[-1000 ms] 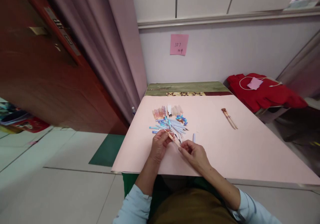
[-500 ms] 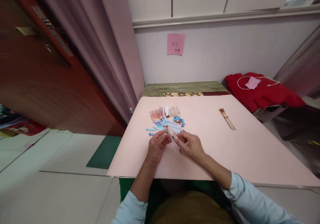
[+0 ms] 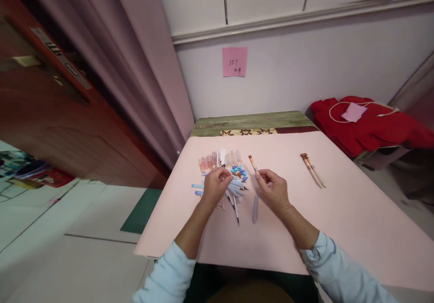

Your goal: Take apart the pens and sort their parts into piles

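Between the thumb and fingers of my right hand [image 3: 274, 189] is a slim pen barrel piece [image 3: 252, 163] with a brown end, tilted up to the left. My left hand [image 3: 217, 183] is pinched together over the left part of the pile; anything between its fingertips is too small to make out. Pale blue pen parts [image 3: 237, 188] lie just beyond and beside it. White pen refills [image 3: 235, 207] with dark tips point towards me between the hands. A greyish-lilac pen barrel [image 3: 255, 209] lies below my right hand.
Behind the pile stand rows of patterned pinkish barrels [image 3: 207, 162], white refills [image 3: 223, 155] and translucent barrels [image 3: 233, 158]. Small blue and brown caps [image 3: 240, 172] are heaped nearby. Brown-topped pens [image 3: 312, 170] lie at right. Red cloth [image 3: 369, 131] sits beyond the table's right edge.
My hands have moved apart; the brown-ended piece has gone to the right in my right hand. A lilac barrel and refills now show on the table. The view has shifted slightly.
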The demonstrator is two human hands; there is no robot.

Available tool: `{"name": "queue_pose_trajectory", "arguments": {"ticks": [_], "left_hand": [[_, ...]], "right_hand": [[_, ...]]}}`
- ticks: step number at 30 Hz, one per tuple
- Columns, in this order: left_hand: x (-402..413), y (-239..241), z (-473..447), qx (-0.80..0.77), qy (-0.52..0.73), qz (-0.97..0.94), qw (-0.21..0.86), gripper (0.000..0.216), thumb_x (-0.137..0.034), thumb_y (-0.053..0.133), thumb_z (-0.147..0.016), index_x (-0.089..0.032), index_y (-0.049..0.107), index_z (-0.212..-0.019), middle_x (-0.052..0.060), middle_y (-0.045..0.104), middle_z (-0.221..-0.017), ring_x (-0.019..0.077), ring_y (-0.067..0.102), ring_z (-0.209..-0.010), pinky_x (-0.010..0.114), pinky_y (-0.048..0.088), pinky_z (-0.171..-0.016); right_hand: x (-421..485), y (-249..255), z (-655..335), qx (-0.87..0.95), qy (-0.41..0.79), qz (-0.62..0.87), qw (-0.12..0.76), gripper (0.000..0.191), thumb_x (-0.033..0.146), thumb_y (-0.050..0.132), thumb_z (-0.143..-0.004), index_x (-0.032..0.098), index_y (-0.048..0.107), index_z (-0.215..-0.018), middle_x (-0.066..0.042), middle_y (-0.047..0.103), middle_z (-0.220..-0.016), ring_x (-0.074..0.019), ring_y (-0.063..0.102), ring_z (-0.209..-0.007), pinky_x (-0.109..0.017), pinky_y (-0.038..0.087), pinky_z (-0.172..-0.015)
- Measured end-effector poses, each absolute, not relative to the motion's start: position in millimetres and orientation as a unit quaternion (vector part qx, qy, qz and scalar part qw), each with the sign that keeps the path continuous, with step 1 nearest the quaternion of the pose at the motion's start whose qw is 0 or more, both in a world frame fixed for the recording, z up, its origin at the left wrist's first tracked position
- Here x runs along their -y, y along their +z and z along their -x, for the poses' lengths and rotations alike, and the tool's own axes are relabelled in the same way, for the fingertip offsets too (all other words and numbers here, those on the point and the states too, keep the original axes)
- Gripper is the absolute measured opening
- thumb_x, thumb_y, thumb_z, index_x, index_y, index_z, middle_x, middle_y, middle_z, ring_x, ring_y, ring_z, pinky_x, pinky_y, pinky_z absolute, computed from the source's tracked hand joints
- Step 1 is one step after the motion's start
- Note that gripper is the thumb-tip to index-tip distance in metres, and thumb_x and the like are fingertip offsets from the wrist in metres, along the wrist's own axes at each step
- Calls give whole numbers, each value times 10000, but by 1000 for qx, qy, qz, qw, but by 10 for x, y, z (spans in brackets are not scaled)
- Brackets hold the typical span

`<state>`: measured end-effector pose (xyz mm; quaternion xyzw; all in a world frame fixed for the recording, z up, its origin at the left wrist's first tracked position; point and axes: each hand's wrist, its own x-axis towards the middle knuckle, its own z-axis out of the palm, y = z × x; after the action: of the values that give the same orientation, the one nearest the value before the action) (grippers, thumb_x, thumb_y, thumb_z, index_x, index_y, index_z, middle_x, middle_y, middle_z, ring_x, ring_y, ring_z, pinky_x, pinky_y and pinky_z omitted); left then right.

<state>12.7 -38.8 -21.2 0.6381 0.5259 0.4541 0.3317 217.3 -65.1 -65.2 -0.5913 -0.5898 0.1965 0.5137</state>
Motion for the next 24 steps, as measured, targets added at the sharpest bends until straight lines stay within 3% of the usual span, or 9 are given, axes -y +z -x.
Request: {"name": "queue_pose_trajectory", "arguments": {"ticks": [7,12,18,24], "left_hand": [[-31,-403,-554,-591,235,-763,114,42,-158,696,-686,-199,690,-692,75,624,-738,243,572,-814,336,396,-781],[-57,-473,-624,-602,168,-777,77,68,-185,671,-719,-198,694,-656,97,641,-744,255,590,-826,337,388,-773],[10,-454,-655,-611,214,-753,121,95,-124,667,-712,-204,648,-664,79,619,-762,255,569,-871,341,383,-788],[113,-408,-617,-594,374,-680,209,111,-114,647,-730,-210,605,-693,55,632,-753,240,597,-858,348,409,-818]], "right_hand": [[639,-620,-2213,615,193,574,505,255,399,550,-857,189,695,-866,-1,633,-665,-107,530,-565,-198,409,-537],[615,-592,-2211,622,194,565,507,240,386,544,-868,191,684,-859,-1,633,-674,-103,534,-571,-192,407,-532],[557,-611,-2230,618,198,567,507,245,394,548,-865,194,687,-856,-4,640,-672,-107,539,-565,-198,411,-537],[551,-603,-2235,608,221,566,510,236,390,551,-865,195,681,-845,3,631,-661,-107,536,-565,-197,403,-537]]}}
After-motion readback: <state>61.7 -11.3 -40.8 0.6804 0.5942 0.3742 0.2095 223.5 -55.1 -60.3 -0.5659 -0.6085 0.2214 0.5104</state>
